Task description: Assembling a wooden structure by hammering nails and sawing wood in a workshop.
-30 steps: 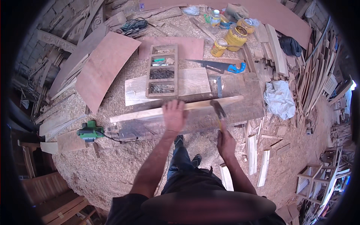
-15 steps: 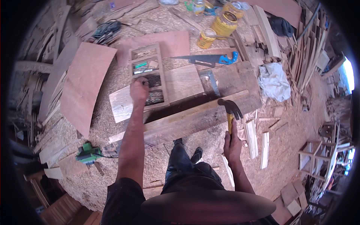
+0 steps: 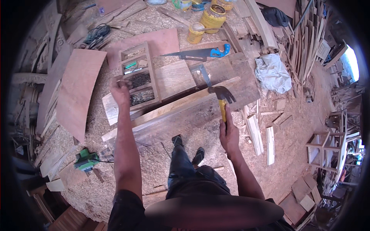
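Observation:
My left hand [image 3: 121, 87] is at the left edge of a divided wooden tray [image 3: 151, 77], by its compartment of dark nails [image 3: 139, 79]; its fingers are curled, and anything between them is too small to make out. My right hand [image 3: 229, 134] grips the yellow handle of a claw hammer [image 3: 222, 109], whose head is over the right part of a long pale board [image 3: 171, 106] lying on a darker plank [image 3: 196, 111]. Behind the board are a metal square [image 3: 205, 74] and a handsaw with a blue handle [image 3: 217, 51].
Plywood sheets [image 3: 77, 92] lie at left, a green power tool [image 3: 85, 161] below them. Yellow tubs [image 3: 212, 19] stand at the back. A white sack [image 3: 271, 73], stacked offcuts and a wooden frame [image 3: 323, 150] are at right. My feet [image 3: 198, 156] stand on shavings before the plank.
My left hand has left the pale board and gone up and left to the tray's nail compartments, fingers now curled. The hammer is more upright. The whole view has shifted slightly.

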Demonstrator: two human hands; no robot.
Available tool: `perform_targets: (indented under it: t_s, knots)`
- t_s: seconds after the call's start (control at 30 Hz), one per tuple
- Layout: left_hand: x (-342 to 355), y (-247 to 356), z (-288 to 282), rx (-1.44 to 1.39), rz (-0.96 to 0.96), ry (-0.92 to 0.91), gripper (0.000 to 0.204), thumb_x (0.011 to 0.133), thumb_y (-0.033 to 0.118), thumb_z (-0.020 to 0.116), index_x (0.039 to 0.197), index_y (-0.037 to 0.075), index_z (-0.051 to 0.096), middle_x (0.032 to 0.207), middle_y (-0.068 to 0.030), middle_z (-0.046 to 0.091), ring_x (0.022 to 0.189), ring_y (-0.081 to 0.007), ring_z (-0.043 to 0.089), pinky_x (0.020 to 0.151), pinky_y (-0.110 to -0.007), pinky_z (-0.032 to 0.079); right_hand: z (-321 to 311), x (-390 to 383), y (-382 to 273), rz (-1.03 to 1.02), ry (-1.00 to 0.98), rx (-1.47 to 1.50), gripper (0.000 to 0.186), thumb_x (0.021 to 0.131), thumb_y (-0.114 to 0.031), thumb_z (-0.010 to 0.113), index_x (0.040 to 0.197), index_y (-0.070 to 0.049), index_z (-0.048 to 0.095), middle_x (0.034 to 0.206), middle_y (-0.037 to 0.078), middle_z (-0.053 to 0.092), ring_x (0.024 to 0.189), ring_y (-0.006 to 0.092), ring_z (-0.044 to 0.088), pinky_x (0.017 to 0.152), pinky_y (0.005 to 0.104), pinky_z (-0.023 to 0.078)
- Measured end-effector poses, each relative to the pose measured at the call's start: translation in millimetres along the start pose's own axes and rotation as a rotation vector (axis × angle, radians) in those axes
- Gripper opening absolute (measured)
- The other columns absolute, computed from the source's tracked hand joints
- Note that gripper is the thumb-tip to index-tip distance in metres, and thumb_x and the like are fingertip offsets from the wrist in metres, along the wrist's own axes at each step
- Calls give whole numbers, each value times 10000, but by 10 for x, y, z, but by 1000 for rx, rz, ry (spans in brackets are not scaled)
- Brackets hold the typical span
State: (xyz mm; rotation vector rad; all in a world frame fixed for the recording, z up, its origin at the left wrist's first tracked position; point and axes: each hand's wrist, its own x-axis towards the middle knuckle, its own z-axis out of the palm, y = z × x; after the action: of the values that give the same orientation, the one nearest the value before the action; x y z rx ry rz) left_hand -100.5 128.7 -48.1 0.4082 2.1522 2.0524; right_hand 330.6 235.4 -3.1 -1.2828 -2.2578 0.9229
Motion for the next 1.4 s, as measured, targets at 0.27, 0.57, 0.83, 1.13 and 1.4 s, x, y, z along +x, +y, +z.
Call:
perform_targets:
  t_s: [0.27,0.57,0.83,1.13,1.4]
  knots:
    - [672,-626,-414,340,-35,37,153,950,79,594,1052,8,683,859,-173,725,756,-284,727,713,-401,597,114,110,-116,-83,-17,61,681,1015,-139,534,1621,-285,258,856,261,695,715,469,672,620,521,513]
    - [-166,242,-219,650,138,10,190,913,219,724,1000,57,770,955,-187,750,888,-306,731,806,-391,548,141,155,66,-158,14,0,731,1007,-149,540,1634,-288,191,765,270,666,666,481,654,602,555,489]
    - [-1624,275,266,-171,94,-326,112,992,103,634,1042,66,727,977,-68,755,979,-207,662,981,-350,474,131,110,13,-58,-28,59,580,999,-135,528,1535,-186,312,857,303,672,778,528,652,653,593,492]
    - [-1687,146,303,349,267,-259,181,1014,250,612,1067,149,752,901,-49,746,899,-249,567,1007,-382,357,-32,-108,-436,-133,-147,112,452,997,-75,559,1439,-96,465,903,307,672,827,473,695,702,500,530]
    - [-1736,178,322,464,375,-200,188,984,265,654,1052,129,764,867,-64,738,853,-259,596,960,-377,388,-102,-115,-1157,-595,-59,164,659,998,-59,567,1599,-196,335,1124,336,669,996,436,708,795,477,560]
